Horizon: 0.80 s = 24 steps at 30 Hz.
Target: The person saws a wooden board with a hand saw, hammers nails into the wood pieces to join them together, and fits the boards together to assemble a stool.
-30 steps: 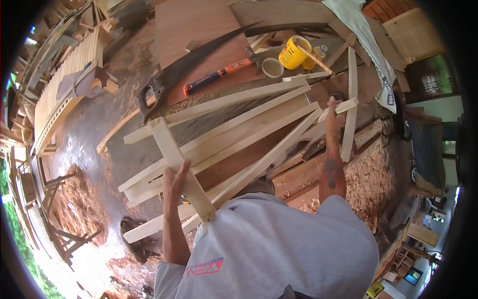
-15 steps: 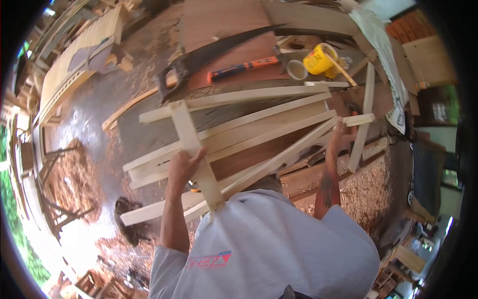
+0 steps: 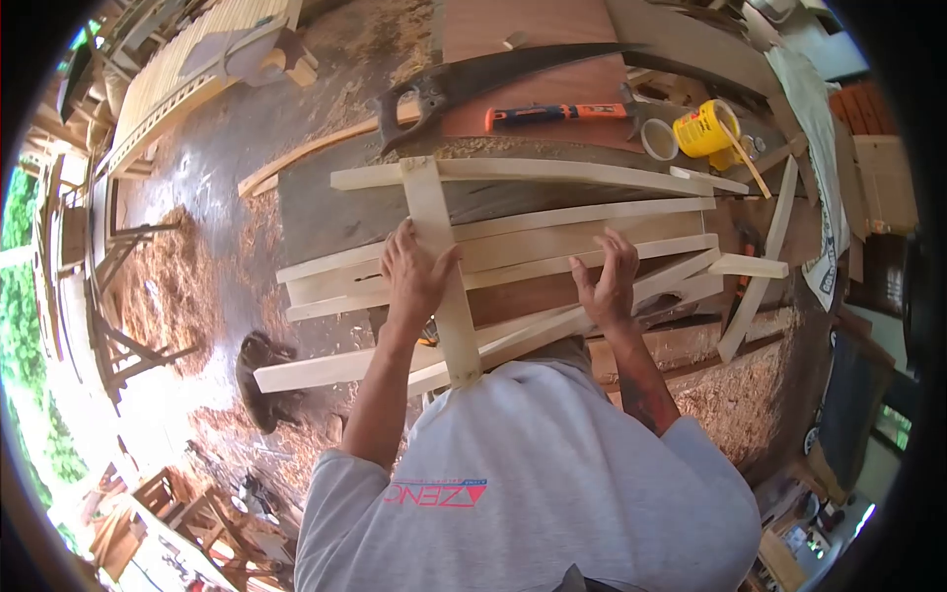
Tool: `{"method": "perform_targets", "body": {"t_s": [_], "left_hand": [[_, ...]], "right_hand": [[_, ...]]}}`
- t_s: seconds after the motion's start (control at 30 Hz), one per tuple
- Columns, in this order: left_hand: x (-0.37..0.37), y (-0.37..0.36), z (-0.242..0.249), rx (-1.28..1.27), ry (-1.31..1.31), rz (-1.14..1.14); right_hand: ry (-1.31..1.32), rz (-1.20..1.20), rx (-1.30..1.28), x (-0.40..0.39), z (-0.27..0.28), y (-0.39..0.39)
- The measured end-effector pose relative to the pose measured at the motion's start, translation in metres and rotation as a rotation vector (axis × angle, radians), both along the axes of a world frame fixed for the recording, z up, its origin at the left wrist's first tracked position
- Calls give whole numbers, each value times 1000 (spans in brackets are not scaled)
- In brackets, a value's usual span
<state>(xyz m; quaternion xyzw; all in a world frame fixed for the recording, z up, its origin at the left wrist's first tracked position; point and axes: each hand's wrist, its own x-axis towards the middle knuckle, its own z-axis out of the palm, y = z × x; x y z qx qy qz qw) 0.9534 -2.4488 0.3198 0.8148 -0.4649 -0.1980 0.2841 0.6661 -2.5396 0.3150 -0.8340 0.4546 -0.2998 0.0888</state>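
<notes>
My left hand [image 3: 415, 273] lies on the wide cross board [image 3: 429, 207], its fingers apart and the thumb across the board. That board spans several long pale wooden strips [image 3: 552, 175] and reaches down to my shirt. My right hand [image 3: 607, 281] hovers around the middle strips [image 3: 582, 244], with its fingers apart and nothing between them. Near my body, a slanting strip [image 3: 533, 333] runs below both hands. At the right, a short wooden piece [image 3: 750, 266] touches the end of the strips, beside a diagonal slat [image 3: 760, 261].
Beyond the strips lie a handsaw [image 3: 434, 97] and an orange and black hammer [image 3: 552, 116]. A yellow tub [image 3: 700, 131] with a stick [image 3: 747, 161] stands at the upper right, beside a round lid [image 3: 659, 139]. Wood shavings [image 3: 163, 286] cover the floor at left.
My right hand has left the short piece at the right and moved left over the middle strips. My left hand has opened more on the cross board. The view has shifted.
</notes>
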Motion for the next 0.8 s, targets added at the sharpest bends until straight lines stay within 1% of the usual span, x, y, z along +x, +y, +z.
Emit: {"method": "perform_targets", "body": {"t_s": [0.03, 0.07, 0.13, 0.17, 0.23, 0.27, 0.3, 0.33, 0.37, 0.4, 0.43, 0.47, 0.5, 0.53, 0.57, 0.6, 0.63, 0.67, 0.73, 0.77, 0.8], "left_hand": [[-1, 1, -5, -20, 47, 45], [0, 2, -5, -15, 46, 59], [3, 3, -5, 17, 21, 6], [6, 5, -6, 13, 18, 17], [24, 14, -12, -329, 664, 188], [42, 22, -13, -382, 610, 250], [62, 33, -13, -429, 556, 314], [76, 45, 1, -362, 351, 433], [92, 59, 0, -362, 255, 518], [110, 73, -2, -268, 172, 552], [124, 82, -5, -184, 133, 561], [134, 88, -11, -103, 95, 570], [139, 91, -19, -101, 90, 579], [145, 91, -27, -123, -20, 440], [150, 89, -31, -141, -128, 297], [148, 83, -28, -140, -129, 299], [142, 74, -26, -43, -155, 185], [136, 65, -24, 50, -180, 72], [133, 56, -26, 28, -223, 48], [135, 53, -26, 19, -232, 33], [136, 52, -26, 11, -243, 17]], "right_hand": [[65, -3, -5, 4, 0, 0], [64, 11, 0, 5, -4, 0], [-81, -68, 12, -1, -15, -7], [-85, -75, 17, -3, -16, -8], [-83, -34, -18, -21, -14, -18], [-79, -5, -44, -32, -14, -24], [-120, -86, -21, -45, -11, -28], [-160, -166, 6, -60, -7, -33], [-145, -235, -10, -77, -3, -39], [-128, -302, -27, -92, 1, -45], [-131, -296, -19, -103, 6, -49], [-72, -283, -85, -112, 10, -52], [-14, -268, -153, -115, 11, -53], [-19, -260, -152, -114, 7, -51], [-22, -131, -95, -112, 1, -45], [-22, -4, -39, -103, 5, -39], [-31, 109, -2, -87, 8, -28], [-30, 111, -6, -76, 11, -20], [260, 456, 5, -66, 14, -16], [260, 461, -2, -68, 11, -19], [239, 413, -13, -72, 5, -22]]}}
